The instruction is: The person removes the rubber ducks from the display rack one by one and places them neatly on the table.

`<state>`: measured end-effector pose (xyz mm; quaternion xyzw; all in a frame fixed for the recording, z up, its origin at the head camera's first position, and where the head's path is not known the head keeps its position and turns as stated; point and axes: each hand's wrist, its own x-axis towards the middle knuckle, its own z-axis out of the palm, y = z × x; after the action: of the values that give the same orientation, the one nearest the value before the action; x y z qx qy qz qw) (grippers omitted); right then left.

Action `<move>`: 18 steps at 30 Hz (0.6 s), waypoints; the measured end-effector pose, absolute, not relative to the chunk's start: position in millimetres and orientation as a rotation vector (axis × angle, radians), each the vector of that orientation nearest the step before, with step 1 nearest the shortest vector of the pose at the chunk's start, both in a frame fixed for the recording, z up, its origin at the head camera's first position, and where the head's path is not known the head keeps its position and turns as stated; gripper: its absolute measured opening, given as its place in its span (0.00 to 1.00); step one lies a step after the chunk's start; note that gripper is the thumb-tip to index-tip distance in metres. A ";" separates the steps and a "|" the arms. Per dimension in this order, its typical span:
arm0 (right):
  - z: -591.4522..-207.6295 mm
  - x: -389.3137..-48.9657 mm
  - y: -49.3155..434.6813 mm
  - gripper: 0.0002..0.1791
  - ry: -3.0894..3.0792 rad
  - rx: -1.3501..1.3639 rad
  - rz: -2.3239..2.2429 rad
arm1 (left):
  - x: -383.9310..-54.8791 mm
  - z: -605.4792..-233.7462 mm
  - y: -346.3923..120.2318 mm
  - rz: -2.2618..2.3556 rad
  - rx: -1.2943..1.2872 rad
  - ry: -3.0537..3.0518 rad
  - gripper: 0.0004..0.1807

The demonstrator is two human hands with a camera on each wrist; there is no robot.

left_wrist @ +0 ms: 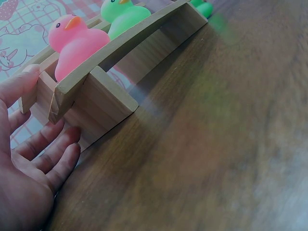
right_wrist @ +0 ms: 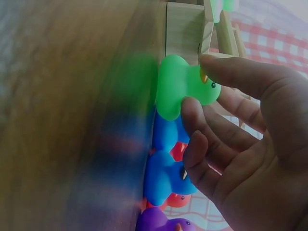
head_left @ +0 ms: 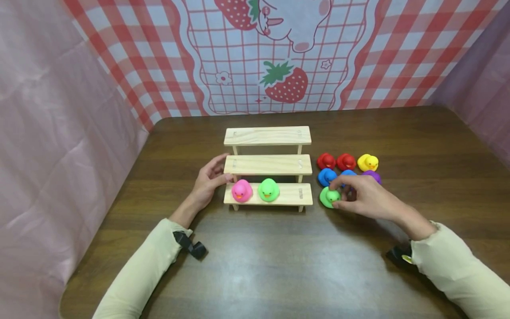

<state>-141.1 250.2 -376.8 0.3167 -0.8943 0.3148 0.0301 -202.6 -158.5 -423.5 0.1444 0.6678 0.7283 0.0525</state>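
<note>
A three-tier wooden stand (head_left: 267, 164) stands on the table. On its lowest tier sit a pink duck (head_left: 241, 191) at the left and a green duck (head_left: 268, 190) beside it. My left hand (head_left: 208, 181) holds the stand's left end, with the thumb (left_wrist: 30, 77) on the wood and the other fingers by the side panel. To the right of the stand, my right hand (head_left: 368, 197) pinches another green duck (right_wrist: 174, 86) between thumb and fingers. That duck is upright, at table level. Part of it is covered by the fingers.
Behind the held duck are two blue ducks (head_left: 326, 177) and a purple duck (head_left: 372, 176), partly hidden by my right hand. Farther back sit two red ducks (head_left: 345, 161) and a yellow duck (head_left: 368, 162). A checked strawberry cloth (head_left: 247, 88) hangs behind the brown table (head_left: 255, 266).
</note>
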 end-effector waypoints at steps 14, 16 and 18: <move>-377.5 -141.2 253.9 0.19 -2.823 0.965 0.936 | -202.8 -423.8 -158.0 2.222 0.449 2.033 0.37; -377.4 -141.0 254.1 0.19 -2.821 0.967 0.934 | -202.7 -423.5 -158.0 2.219 0.450 2.034 0.37; -376.9 -140.7 254.2 0.19 -2.817 0.969 0.930 | -202.6 -423.2 -158.1 2.219 0.454 2.032 0.37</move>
<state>-140.7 254.2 -376.9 0.3104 -0.9026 0.2980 0.0102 -202.6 -158.1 -423.2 0.1491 0.6671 0.7282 0.0493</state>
